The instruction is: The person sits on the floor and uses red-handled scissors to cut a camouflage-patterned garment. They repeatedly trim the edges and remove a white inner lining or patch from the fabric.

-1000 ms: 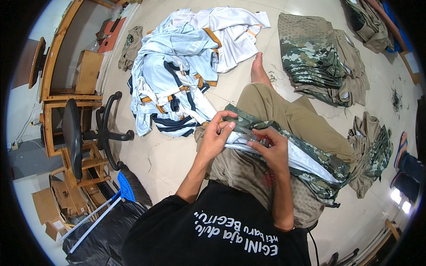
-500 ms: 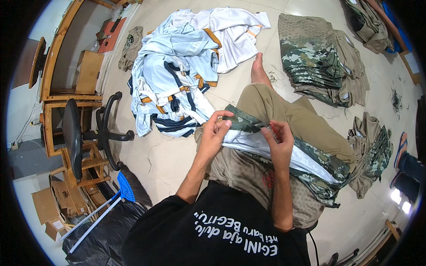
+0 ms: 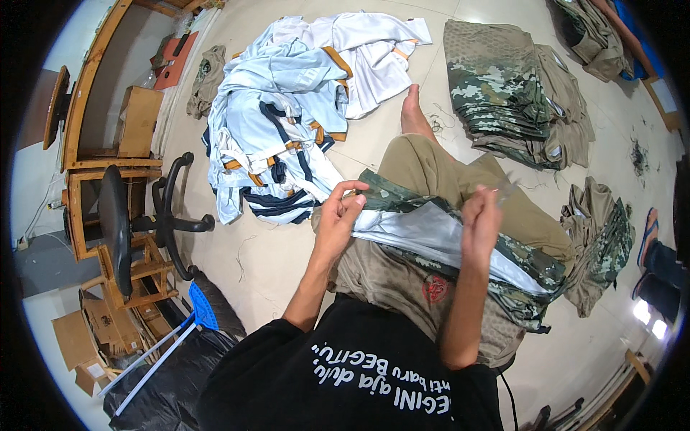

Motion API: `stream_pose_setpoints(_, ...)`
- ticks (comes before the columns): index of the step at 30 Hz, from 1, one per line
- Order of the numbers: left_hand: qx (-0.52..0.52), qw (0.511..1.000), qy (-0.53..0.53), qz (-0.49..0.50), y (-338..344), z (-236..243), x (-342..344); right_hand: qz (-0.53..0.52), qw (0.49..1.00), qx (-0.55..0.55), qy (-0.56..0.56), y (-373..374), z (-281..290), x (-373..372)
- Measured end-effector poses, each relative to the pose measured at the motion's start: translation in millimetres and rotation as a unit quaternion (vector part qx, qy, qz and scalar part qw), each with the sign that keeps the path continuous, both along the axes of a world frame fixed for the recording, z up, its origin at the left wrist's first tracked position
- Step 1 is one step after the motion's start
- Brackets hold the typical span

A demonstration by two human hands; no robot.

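Across my lap lies a camouflage garment (image 3: 402, 201), green and beige, with its white inner side (image 3: 417, 231) showing and a red emblem on the beige part. My left hand (image 3: 338, 215) pinches the garment's green edge between thumb and fingers, lifting it slightly. My right hand (image 3: 480, 219) is raised above the cloth, apart from that edge and smeared by motion. Closed in its fingers is a small tool with a bit of red and a blurred grey blade, which looks like thread snips (image 3: 507, 189).
Light blue and white shirts (image 3: 287, 93) lie heaped ahead on the tiled floor. A stack of camouflage garments (image 3: 496, 86) is at the far right, another garment (image 3: 593, 244) nearer. To the left stand an office chair (image 3: 118, 230) and a blue dustpan (image 3: 203, 305). Another person's feet (image 3: 650, 233) show at right.
My right hand has moved up and right with the snips, away from the garment's edge. The left hand keeps its pinch, and the cloth between the hands has dropped flatter, uncovering the red emblem.
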State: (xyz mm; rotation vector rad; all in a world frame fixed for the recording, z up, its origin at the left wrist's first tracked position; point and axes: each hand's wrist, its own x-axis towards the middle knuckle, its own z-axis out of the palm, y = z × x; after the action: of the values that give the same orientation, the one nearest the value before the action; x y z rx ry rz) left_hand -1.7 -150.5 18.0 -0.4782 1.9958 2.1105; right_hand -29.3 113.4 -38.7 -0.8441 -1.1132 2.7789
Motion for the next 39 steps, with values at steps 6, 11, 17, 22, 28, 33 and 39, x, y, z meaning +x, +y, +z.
stream_pose_setpoints(6,-0.039,0.999,0.024,-0.024,3.0,5.0,5.9,0.043,0.892,0.449,0.032,13.0,20.8,-50.7)
stream_pose_setpoints(11,-0.302,0.925,0.124,-0.192,22.7,27.6,29.7,0.483,0.796,0.328,-0.158,-26.7,50.8,-21.2)
stream_pose_setpoints(17,-0.47,0.721,0.171,-0.478,66.3,31.2,106.6,0.261,0.945,0.159,-0.116,-40.4,-16.0,5.1)
stream_pose_setpoints(22,-0.495,0.667,0.135,-0.541,67.7,26.6,108.6,0.207,0.959,0.168,-0.095,-42.1,-18.9,3.2)
stream_pose_setpoints(28,-0.422,0.765,0.135,-0.468,65.8,22.2,94.6,0.161,0.953,0.251,-0.058,-11.6,15.7,13.0)
stream_pose_setpoints(33,-0.358,0.879,0.13,-0.287,74.5,29.5,50.0,-0.178,0.879,0.434,-0.08,94.7,58.7,75.3)
stream_pose_setpoints(39,-0.409,0.876,0.137,-0.217,92.0,5.3,18.3,-0.358,0.732,0.548,-0.19,207.5,80.8,159.1)
